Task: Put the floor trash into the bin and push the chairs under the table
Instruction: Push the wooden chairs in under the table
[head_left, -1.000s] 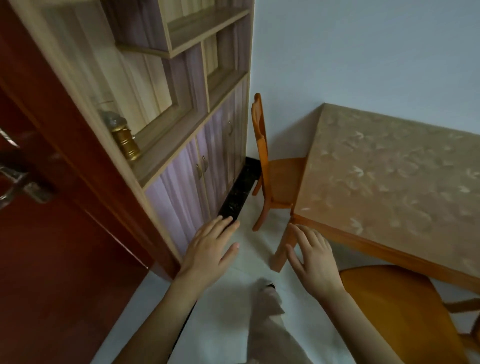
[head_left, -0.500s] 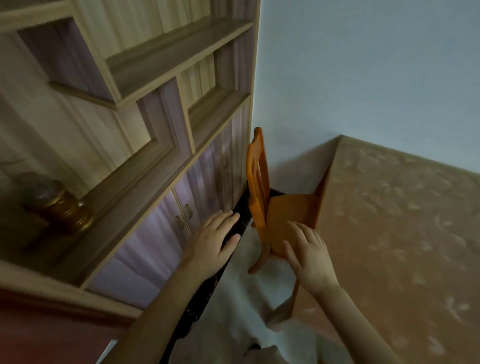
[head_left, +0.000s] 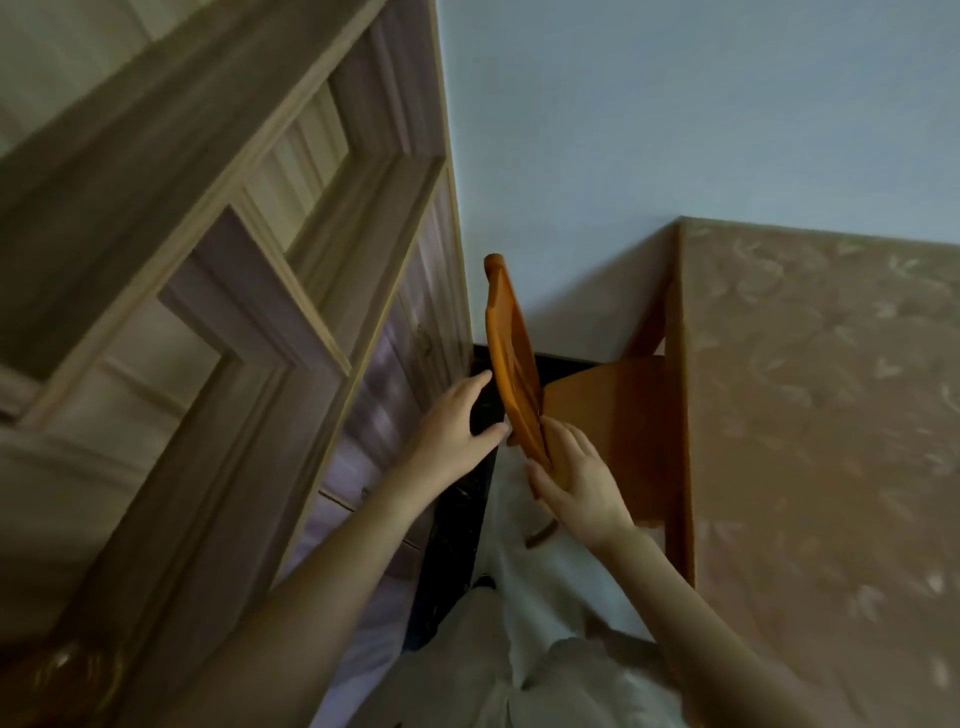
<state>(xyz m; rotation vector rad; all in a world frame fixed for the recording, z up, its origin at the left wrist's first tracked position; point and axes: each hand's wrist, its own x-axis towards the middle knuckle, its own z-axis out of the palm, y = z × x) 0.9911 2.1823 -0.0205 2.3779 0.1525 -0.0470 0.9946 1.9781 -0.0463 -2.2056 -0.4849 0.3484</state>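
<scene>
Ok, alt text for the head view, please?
A person reaches for an orange chair's backrest: the right hand touches its near edge, the left hand hovers open beside it. The seat is partly under the table; cabinet at left.

From where I stand, the person's arms are uncovered: the left forearm (head_left: 332, 561) and the right forearm (head_left: 691, 597) run bare all the way to the lower edge of the view. The left hand (head_left: 452, 431) and right hand (head_left: 576, 478) are bare as well. Lower down the person wears pale, off-white trousers (head_left: 571, 686) of soft, loose cloth that gathers in broad creases. At the end of one leg shows the dark toe of a shoe (head_left: 484, 582), too blurred to tell its kind.
</scene>
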